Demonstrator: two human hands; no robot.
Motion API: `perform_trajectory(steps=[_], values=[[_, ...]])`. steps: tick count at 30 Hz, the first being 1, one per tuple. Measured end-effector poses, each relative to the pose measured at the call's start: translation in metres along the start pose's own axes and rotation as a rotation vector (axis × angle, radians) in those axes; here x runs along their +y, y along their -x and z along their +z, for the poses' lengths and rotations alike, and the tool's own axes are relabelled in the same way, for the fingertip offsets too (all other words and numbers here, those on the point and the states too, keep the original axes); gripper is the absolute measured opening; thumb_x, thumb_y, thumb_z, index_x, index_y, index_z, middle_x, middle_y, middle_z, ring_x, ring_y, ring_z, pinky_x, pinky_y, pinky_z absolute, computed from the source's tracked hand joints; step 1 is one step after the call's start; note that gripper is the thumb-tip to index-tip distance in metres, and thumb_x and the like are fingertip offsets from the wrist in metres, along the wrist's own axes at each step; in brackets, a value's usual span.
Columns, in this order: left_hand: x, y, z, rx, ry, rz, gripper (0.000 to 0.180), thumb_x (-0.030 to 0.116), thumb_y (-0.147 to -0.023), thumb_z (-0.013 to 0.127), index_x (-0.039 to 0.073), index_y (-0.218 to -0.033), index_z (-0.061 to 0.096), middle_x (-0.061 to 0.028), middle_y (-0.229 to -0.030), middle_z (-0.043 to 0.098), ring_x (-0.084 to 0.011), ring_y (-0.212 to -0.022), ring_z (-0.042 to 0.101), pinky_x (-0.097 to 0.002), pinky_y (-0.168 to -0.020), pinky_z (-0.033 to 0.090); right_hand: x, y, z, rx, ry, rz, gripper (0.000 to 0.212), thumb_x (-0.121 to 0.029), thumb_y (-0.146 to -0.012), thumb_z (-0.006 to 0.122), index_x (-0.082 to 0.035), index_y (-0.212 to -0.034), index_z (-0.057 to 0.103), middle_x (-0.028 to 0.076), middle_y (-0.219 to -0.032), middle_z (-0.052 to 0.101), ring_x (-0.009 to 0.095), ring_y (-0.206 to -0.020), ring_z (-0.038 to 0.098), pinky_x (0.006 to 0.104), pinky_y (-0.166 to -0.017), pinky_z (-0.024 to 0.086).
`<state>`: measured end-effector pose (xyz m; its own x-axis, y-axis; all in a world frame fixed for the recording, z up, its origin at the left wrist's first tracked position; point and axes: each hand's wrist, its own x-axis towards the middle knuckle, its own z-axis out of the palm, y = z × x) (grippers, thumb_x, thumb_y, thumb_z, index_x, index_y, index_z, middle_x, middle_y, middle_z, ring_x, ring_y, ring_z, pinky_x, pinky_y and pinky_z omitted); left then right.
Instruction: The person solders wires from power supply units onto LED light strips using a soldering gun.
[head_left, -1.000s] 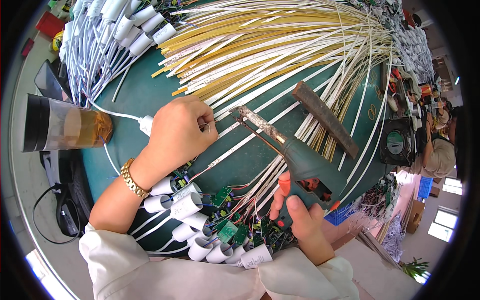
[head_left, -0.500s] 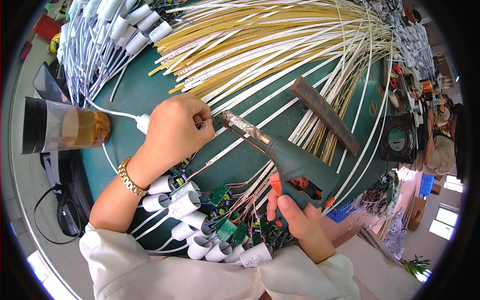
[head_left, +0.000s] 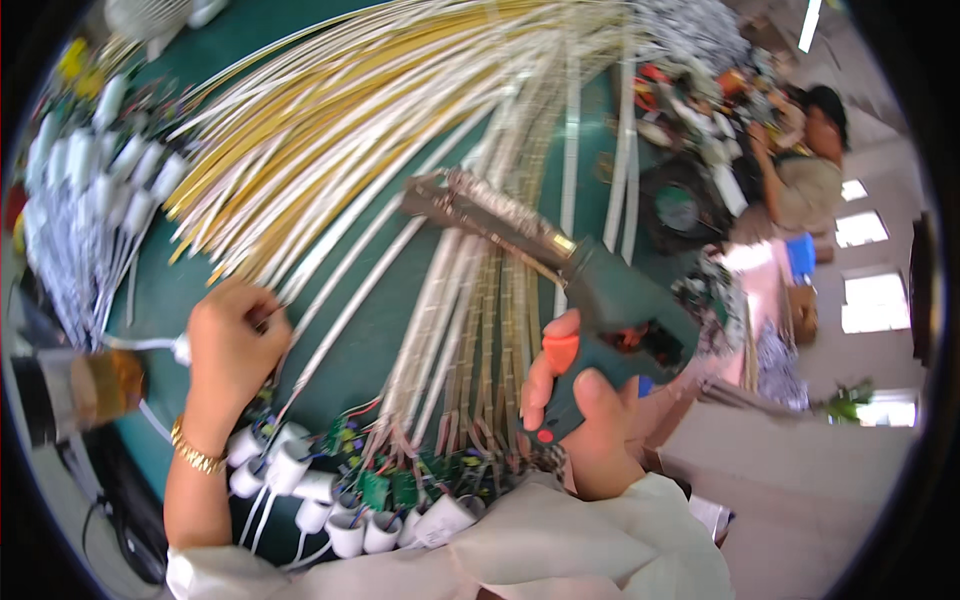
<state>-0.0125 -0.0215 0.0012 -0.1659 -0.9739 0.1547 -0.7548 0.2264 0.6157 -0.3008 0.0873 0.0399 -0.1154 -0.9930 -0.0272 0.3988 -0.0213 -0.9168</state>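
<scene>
My right hand (head_left: 590, 420) grips a dark green soldering gun (head_left: 640, 310) with an orange-red trigger. Its scorched metal tip (head_left: 480, 195) points to the upper left, over a dark metal bar (head_left: 445, 212) on the strips. My left hand (head_left: 235, 330), a gold watch (head_left: 195, 447) at the wrist, is closed in a pinch beside the ends of white and yellow LED strips (head_left: 330, 130). What its fingertips hold is blurred. Below lie white plastic caps (head_left: 290, 465) with cables and small green circuit boards (head_left: 375, 490).
At the left stands a jar (head_left: 75, 395) of amber contents with a black lid. Behind it is a bundle of white capped cables (head_left: 80, 200). A black fan (head_left: 677, 208) sits at the right, and another person (head_left: 810, 170) is beyond it.
The soldering gun's tip has moved away from my left hand and is now over the metal bar. The head view has shifted, and the frame is blurred.
</scene>
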Motion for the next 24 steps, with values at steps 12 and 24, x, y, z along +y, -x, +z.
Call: perform_trajectory(steps=[12, 24], values=[[-0.002, -0.001, 0.008, 0.045, 0.053, 0.031, 0.007, -0.007, -0.067, 0.064, -0.003, -0.068, 0.059, -0.0102, -0.065, 0.055, -0.0177, -0.052, 0.052, -0.0286, -0.051, 0.042, -0.137, -0.034, -0.082, 0.346, 0.448, -0.878, 0.039, -0.024, -0.092, 0.057, 0.003, -0.119, 0.047, 0.012, -0.069, 0.056, 0.016, -0.051, 0.055, 0.0257, -0.047, 0.046], [-0.005, 0.004, 0.007, 0.06, 0.022, 0.017, 0.006, -0.004, -0.064, 0.065, -0.002, -0.066, 0.06, -0.0112, -0.062, 0.054, -0.0207, -0.05, 0.053, -0.0322, -0.05, 0.042, -0.218, -0.122, -0.158, 0.482, 0.474, -0.776, 0.025, -0.021, -0.091, 0.062, -0.001, -0.104, 0.058, 0.007, -0.069, 0.061, 0.015, -0.052, 0.06, 0.0255, -0.046, 0.046]])
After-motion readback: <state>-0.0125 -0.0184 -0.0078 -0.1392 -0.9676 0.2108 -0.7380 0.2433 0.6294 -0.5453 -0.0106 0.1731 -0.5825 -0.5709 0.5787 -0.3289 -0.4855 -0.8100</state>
